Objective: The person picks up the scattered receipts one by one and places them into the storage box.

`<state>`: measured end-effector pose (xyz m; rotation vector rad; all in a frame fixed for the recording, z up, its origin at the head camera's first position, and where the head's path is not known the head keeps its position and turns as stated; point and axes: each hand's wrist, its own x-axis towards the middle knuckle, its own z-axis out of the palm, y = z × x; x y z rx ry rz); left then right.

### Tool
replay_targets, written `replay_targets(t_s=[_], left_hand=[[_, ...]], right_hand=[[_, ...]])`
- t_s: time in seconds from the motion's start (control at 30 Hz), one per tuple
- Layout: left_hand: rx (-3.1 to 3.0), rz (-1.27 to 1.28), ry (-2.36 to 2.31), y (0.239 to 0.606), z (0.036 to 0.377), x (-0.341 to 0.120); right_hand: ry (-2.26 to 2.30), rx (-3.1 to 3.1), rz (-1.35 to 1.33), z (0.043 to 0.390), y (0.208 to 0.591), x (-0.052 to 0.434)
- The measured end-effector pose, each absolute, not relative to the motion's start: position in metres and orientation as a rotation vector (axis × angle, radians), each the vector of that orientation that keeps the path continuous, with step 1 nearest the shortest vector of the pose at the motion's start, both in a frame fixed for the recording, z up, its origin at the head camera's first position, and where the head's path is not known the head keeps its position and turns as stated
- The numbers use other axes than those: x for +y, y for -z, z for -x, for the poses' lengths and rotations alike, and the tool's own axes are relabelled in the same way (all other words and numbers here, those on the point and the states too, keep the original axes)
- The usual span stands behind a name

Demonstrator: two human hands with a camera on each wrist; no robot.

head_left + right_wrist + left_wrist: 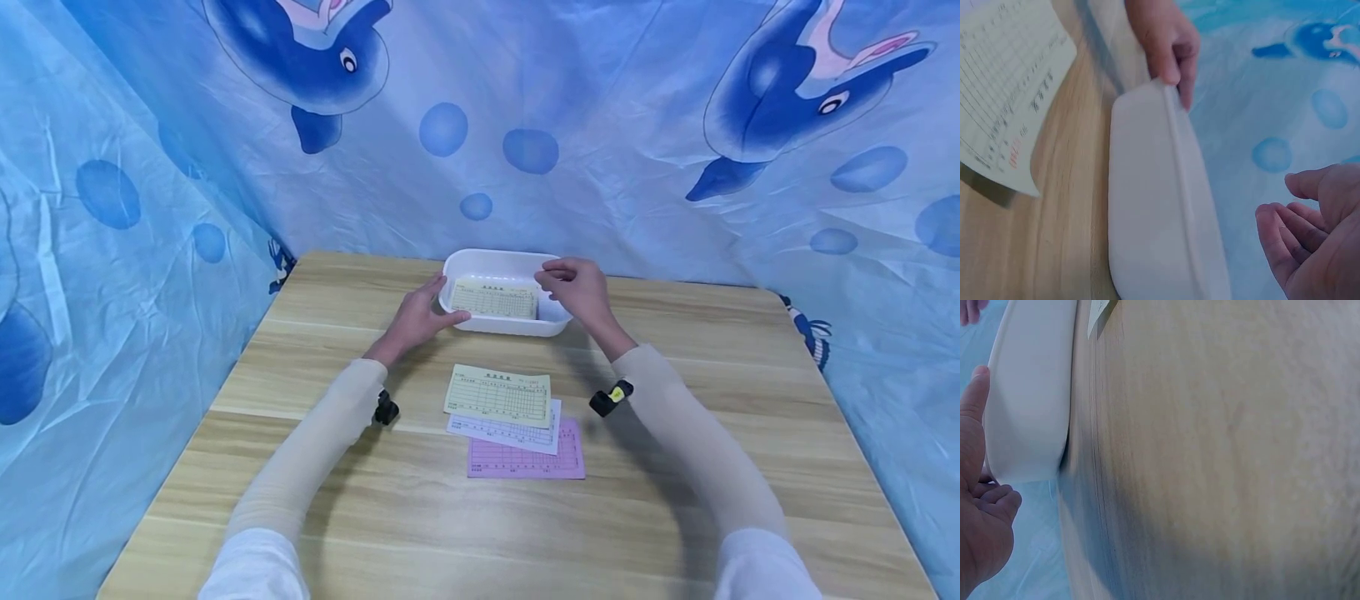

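Hands meet at a white oval plastic tray [501, 260] standing at the far middle of the pale wooden worktop [675, 467]. The left hand [417, 315] rests against the tray's left end, thumb along the near rim and fingers fairly straight against the wall. The right hand [576, 287] hovers over the tray's right end with fingers loosely curled; from the right wrist view they seem to hold nothing, palm open beside the rim. Inside the tray lies a yellow printed form slip [493, 298]. Nearer the person, apart from the tray, three slips overlap in a fan: a yellow printed slip [499, 395] on top, a white slip [510, 432] under it, a pink slip [529, 461] lowest. Blue dolphin-patterned cloth [600, 125] hangs behind and on both sides.
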<state>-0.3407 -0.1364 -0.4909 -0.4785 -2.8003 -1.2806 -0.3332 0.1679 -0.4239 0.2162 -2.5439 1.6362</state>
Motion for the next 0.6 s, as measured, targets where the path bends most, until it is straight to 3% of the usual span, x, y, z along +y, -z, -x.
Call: replay_targets(t_s=[0.27, 0.6], left_hand=[[-2.791, 0.489, 1.304, 0.489, 0.340, -0.138], [-2.793, 0.517, 1.262, 0.491, 0.340, -0.137]], right_hand=[[-1.608, -2.517, -0.346, 0.293, 0.416, 0.181], [-1.606, -2.559, -0.337, 0.257, 0.439, 0.199]])
